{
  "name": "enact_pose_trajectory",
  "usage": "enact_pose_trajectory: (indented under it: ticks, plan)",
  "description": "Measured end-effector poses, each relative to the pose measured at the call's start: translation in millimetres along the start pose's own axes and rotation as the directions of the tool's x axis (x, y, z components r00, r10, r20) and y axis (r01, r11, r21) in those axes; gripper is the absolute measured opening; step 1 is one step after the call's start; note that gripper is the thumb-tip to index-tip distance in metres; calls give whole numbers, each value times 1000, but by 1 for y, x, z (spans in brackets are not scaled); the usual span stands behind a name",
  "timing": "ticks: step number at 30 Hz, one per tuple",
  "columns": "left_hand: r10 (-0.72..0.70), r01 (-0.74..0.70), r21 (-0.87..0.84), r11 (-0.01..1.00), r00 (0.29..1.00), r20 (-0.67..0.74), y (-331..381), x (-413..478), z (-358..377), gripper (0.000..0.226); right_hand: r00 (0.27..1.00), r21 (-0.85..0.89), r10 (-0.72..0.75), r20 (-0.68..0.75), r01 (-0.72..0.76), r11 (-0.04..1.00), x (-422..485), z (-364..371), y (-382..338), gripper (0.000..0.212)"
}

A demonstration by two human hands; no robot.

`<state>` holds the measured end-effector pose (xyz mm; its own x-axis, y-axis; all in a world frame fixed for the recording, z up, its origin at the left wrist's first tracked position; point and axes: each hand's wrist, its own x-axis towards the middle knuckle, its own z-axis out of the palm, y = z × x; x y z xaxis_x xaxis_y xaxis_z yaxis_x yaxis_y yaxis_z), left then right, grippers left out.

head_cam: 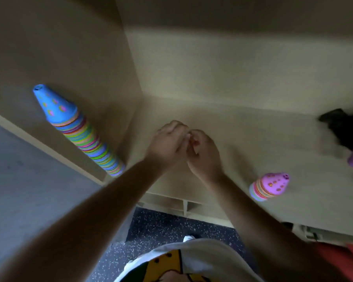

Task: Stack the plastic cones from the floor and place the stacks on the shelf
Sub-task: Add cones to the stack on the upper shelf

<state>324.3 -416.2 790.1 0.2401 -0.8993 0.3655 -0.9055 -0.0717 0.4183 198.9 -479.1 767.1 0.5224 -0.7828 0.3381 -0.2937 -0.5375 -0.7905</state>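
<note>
Both fingers-curled hands, left hand (169,141) and right hand (204,153), touch above the shelf (253,123), holding no cone; a short pink-topped stack (268,187) stands to the right, and a tall blue-topped stack (80,131) stands beyond the divider panel (128,94), likely parked as finished

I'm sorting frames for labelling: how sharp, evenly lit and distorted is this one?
Head view: motion blur smears the left hand, right hand and short pink-topped stack; the tall blue-topped stack is crisper. Head view: wide-angle warp leans both stacks outward. Head view: dim, with a brighter band on the back wall of the shelf.
</note>
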Motion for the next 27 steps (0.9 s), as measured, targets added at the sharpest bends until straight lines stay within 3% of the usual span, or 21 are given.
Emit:
enact_pose_trajectory:
  ticks: [3, 7, 10, 13, 16, 20, 23, 27]
  plan:
    - [70, -58, -132, 990, 994, 89, 41, 19, 38, 34, 981, -212, 15, -195, -57, 976, -19, -47, 39, 22]
    - [191, -159, -207, 965, 971, 144, 94, 29, 87, 34, 914, -311, 13, -406, -152, 938, -50, -108, 83, 27]
    - [281, -218, -283, 934, 938, 204, 125, 33, 117, 41, 831, -288, 2, -557, -196, 938, -80, -144, 104, 26]
    - [373, -258, -339, 905, 865, 335, 157, 35, 144, 50, 759, -184, 137, -637, -322, 929, -112, -165, 128, 31]
    - [419, -281, -329, 902, 756, 503, 185, 34, 169, 57, 713, -54, 426, -557, -543, 838, -132, -168, 159, 47]
    - [371, -325, -195, 925, 673, 640, 197, 29, 202, 53, 627, -59, 731, -270, -768, 638, -141, -163, 187, 61]
    - [335, -279, -195, 940, 662, 670, 187, 26, 218, 42, 573, -62, 811, -119, -819, 570, -139, -150, 202, 66]
    - [319, -188, -267, 945, 707, 631, 165, 25, 223, 49, 455, 53, 891, 12, -890, 454, -134, -130, 227, 76]
